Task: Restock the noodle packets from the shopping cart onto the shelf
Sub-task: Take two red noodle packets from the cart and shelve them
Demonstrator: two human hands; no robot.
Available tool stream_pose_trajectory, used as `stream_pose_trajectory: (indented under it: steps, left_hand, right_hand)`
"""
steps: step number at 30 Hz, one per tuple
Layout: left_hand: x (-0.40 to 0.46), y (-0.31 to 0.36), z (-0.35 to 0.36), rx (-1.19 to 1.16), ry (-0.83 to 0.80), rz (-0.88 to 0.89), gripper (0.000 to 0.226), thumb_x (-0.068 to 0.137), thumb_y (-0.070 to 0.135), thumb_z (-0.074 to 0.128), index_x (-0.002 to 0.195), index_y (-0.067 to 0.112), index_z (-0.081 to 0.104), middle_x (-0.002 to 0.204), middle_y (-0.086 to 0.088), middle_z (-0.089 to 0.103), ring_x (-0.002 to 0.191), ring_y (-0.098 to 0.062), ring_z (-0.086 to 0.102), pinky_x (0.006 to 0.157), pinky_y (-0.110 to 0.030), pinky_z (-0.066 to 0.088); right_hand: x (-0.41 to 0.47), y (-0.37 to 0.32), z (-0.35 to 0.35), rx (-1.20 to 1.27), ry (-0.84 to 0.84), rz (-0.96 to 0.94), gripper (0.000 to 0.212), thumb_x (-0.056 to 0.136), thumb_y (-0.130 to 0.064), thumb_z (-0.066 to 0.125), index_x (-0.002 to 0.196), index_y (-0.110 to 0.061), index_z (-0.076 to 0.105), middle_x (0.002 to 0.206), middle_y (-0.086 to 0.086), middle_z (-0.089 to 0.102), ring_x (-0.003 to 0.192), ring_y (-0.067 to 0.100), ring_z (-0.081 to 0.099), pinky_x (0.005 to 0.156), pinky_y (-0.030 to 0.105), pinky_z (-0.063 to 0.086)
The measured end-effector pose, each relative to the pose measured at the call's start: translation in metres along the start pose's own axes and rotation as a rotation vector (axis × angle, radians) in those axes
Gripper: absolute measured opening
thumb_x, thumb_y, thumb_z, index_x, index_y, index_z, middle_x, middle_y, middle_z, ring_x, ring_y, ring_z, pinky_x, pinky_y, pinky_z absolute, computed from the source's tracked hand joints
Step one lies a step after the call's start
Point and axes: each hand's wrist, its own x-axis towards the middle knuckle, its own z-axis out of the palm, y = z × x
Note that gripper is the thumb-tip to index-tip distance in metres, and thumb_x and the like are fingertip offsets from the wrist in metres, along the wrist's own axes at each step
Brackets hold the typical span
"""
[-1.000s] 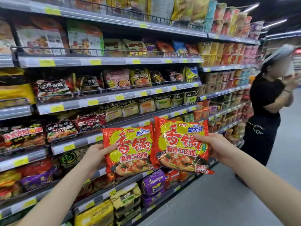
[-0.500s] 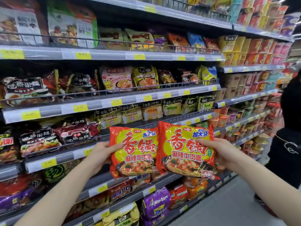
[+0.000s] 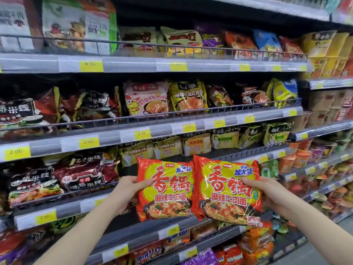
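My left hand (image 3: 126, 190) and right hand (image 3: 267, 194) each pinch one red-yellow noodle packet, left packet (image 3: 166, 190) and right packet (image 3: 227, 190), by its outer edge, fingers curled behind, held side by side facing the shelf (image 3: 133, 169) gap for placing.

Two bare arms show. The left hand (image 3: 126, 190) has no rings. The right hand (image 3: 267, 194) has none too.

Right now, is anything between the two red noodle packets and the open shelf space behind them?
Nothing visible does. The left hand and right hand hold the red noodle packets in front of a dark gap on the shelf, right of the maroon packets.
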Motion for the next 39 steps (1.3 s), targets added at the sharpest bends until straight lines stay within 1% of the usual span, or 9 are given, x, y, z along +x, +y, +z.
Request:
stream_pose_trajectory:
  steps: [8, 12, 16, 21, 24, 29, 33, 37, 39]
  left_hand:
    - [0.040, -0.081, 0.004, 0.000, 0.047, -0.009, 0.085, 0.035, 0.060, 0.085, 0.096, 0.003, 0.070, 0.092, -0.015, 0.074, 0.087, -0.034, 0.070, 0.081, -0.046, 0.051]
    - [0.068, -0.150, 0.012, -0.042, 0.098, 0.059, 0.089, 0.024, 0.060, 0.088, 0.087, -0.001, 0.073, 0.089, -0.019, 0.073, 0.082, -0.034, 0.070, 0.076, -0.041, 0.053]
    - [0.093, -0.217, 0.015, -0.019, 0.154, 0.166, 0.074, 0.033, 0.054, 0.090, 0.077, -0.003, 0.074, 0.087, -0.021, 0.073, 0.077, -0.029, 0.070, 0.073, -0.041, 0.054]
    - [0.114, -0.272, 0.021, 0.033, 0.183, 0.319, 0.056, 0.038, 0.054, 0.087, 0.070, 0.008, 0.077, 0.079, -0.013, 0.074, 0.067, -0.018, 0.071, 0.055, -0.022, 0.053]
    - [0.122, -0.297, 0.025, 0.030, 0.265, 0.373, 0.030, 0.058, 0.030, 0.082, 0.069, 0.004, 0.074, 0.071, -0.010, 0.073, 0.060, -0.019, 0.067, 0.051, -0.022, 0.052]
    - [0.125, -0.314, 0.014, 0.057, 0.264, 0.419, 0.075, 0.011, 0.061, 0.085, 0.070, 0.015, 0.077, 0.075, -0.009, 0.074, 0.060, -0.018, 0.069, 0.053, -0.026, 0.053]
    - [0.124, -0.310, -0.006, 0.026, 0.322, 0.424, 0.088, 0.012, 0.057, 0.088, 0.083, 0.007, 0.074, 0.083, -0.013, 0.075, 0.066, -0.022, 0.071, 0.063, -0.037, 0.058]
    - [0.111, -0.297, -0.032, -0.015, 0.434, 0.447, 0.078, 0.019, 0.050, 0.090, 0.081, 0.007, 0.070, 0.084, -0.014, 0.074, 0.066, -0.021, 0.071, 0.066, -0.036, 0.057]
    - [0.102, -0.294, -0.043, -0.047, 0.474, 0.457, 0.073, 0.023, 0.049, 0.089, 0.081, 0.008, 0.071, 0.089, -0.014, 0.074, 0.074, -0.024, 0.071, 0.077, -0.041, 0.056]
  right_hand:
    - [0.080, 0.073, -0.007, 0.006, -0.137, 0.096, 0.075, 0.056, -0.033, 0.090, 0.118, -0.001, 0.060, 0.107, 0.018, 0.071, 0.102, 0.035, 0.067, 0.103, 0.052, 0.042]
    - [0.137, 0.133, -0.009, 0.057, -0.206, 0.101, 0.101, 0.032, -0.028, 0.098, 0.120, 0.002, 0.058, 0.109, 0.024, 0.069, 0.096, 0.038, 0.069, 0.085, 0.047, 0.055]
    - [0.188, 0.194, 0.002, 0.122, -0.274, 0.028, 0.090, 0.020, -0.013, 0.098, 0.098, 0.014, 0.062, 0.092, 0.032, 0.069, 0.067, 0.036, 0.072, 0.049, 0.038, 0.058]
    - [0.237, 0.260, 0.015, 0.130, -0.299, -0.106, 0.092, 0.005, -0.023, 0.097, 0.086, 0.010, 0.072, 0.095, 0.034, 0.068, 0.068, 0.038, 0.071, 0.052, 0.041, 0.058]
    - [0.257, 0.294, 0.015, 0.107, -0.279, -0.179, 0.100, 0.003, -0.028, 0.096, 0.092, 0.008, 0.071, 0.095, 0.031, 0.069, 0.068, 0.036, 0.072, 0.054, 0.041, 0.059]
    - [0.256, 0.309, 0.024, 0.100, -0.297, -0.250, 0.071, 0.022, -0.027, 0.096, 0.082, 0.005, 0.074, 0.095, 0.028, 0.070, 0.066, 0.031, 0.073, 0.051, 0.035, 0.058]
    - [0.242, 0.290, 0.036, 0.090, -0.206, -0.362, 0.094, 0.002, -0.039, 0.094, 0.084, 0.001, 0.072, 0.080, 0.015, 0.075, 0.061, 0.021, 0.072, 0.046, 0.027, 0.056]
    - [0.233, 0.253, 0.051, 0.038, -0.055, -0.538, 0.030, 0.066, -0.022, 0.080, 0.088, -0.006, 0.066, 0.061, 0.002, 0.073, 0.048, 0.011, 0.068, 0.040, 0.020, 0.052]
    - [0.234, 0.237, 0.064, 0.013, 0.022, -0.628, 0.009, 0.079, -0.014, 0.071, 0.086, -0.009, 0.067, 0.058, -0.003, 0.072, 0.047, 0.007, 0.067, 0.040, 0.017, 0.050]
